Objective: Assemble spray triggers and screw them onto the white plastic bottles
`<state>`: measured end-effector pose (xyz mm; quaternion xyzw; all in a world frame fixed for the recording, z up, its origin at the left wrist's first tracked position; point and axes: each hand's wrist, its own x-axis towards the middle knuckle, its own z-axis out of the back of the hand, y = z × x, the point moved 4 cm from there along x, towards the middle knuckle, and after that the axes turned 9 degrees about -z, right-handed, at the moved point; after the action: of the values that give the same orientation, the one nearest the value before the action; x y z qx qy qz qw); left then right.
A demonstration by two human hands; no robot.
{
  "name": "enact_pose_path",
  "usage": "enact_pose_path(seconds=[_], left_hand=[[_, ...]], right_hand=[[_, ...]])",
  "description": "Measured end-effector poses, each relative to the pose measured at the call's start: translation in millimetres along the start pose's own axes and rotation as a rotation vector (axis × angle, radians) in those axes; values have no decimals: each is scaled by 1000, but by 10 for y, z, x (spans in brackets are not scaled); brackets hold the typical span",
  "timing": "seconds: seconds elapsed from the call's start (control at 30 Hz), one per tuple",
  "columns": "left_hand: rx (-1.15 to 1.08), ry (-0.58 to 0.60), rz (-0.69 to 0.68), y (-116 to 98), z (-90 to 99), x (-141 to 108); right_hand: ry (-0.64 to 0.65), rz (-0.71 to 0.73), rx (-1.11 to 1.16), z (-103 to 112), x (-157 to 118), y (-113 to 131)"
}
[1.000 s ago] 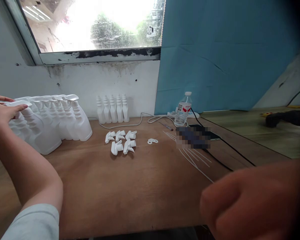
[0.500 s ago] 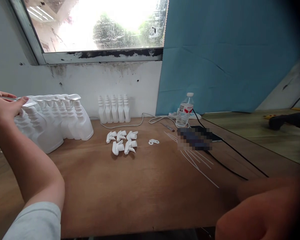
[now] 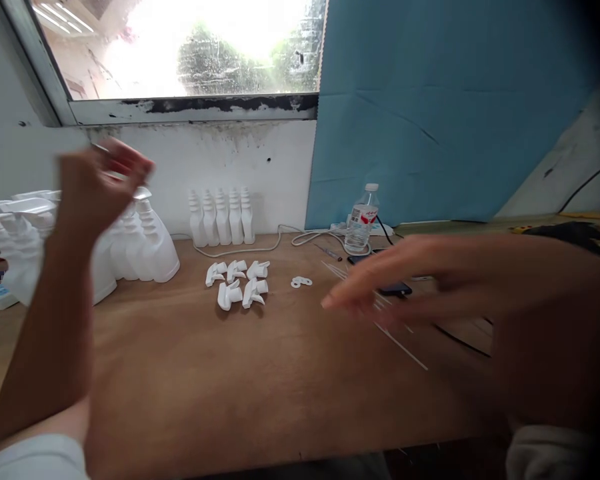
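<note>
My left hand [image 3: 103,183] is raised above the row of large white bottles [image 3: 157,243] at the left. Its fingers are curled towards the thumb, and blur hides whether anything is between them. My right hand [image 3: 405,277] hangs over the right side of the table with its fingers stretched forward and nothing visible in them. Beneath it lie thin white tubes [image 3: 403,347], partly covered by the hand. Between my hands, several white trigger sprayer heads [image 3: 230,293] lie in two rows. A few small white flat rings [image 3: 301,282] lie to their right.
Slim white bottles [image 3: 221,220] stand against the wall. A water bottle [image 3: 363,220] stands at the back right beside a white cable [image 3: 275,243] and a screwdriver-like tool [image 3: 329,252]. A dark phone-like device [image 3: 395,289] is partly hidden by my right hand.
My left hand has left the tops of the large bottles, moving up and to the right. My right hand has come up from the lower right over the tubes. The view has shifted slightly.
</note>
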<state>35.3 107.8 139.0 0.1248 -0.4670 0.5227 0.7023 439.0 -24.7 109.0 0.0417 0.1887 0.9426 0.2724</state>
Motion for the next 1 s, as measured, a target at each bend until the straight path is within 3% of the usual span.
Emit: enact_pose_path(seconds=[0.03, 0.07, 0.1, 0.2, 0.3, 0.37, 0.5, 0.8, 0.9, 1.0], left_hand=[[-27, 72, -172, -281, -289, -102], [-70, 142, -270, -454, -582, -229], [-128, 293, -327, -532, -896, -376], [-171, 587, -351, -327, -1610, -812], [-191, 638, -298, 15, -1915, -1073], [-196, 651, -268, 122, -1969, -1149], [-187, 675, -182, 166, -1941, -1176], [-197, 730, -160, 259, -1855, -1170], [-186, 686, -160, 286, -1887, -1197], [-170, 569, -135, 304, -1895, -1207]], right_hand=[[-7, -47, -17, 53, 83, -166], [-29, -193, -60, 63, 162, -396], [-56, -328, -104, 32, 227, -639], [-79, -536, -206, -264, 370, -1304], [-180, -519, -170, -598, 479, -1738], [-290, -522, -169, -746, 532, -1897], [-344, -513, -172, -935, 627, -1968], [-485, -474, -160, -1001, 613, -2031], [-544, -448, -142, -987, 582, -2094], [-605, -420, -120, -955, 552, -2102]])
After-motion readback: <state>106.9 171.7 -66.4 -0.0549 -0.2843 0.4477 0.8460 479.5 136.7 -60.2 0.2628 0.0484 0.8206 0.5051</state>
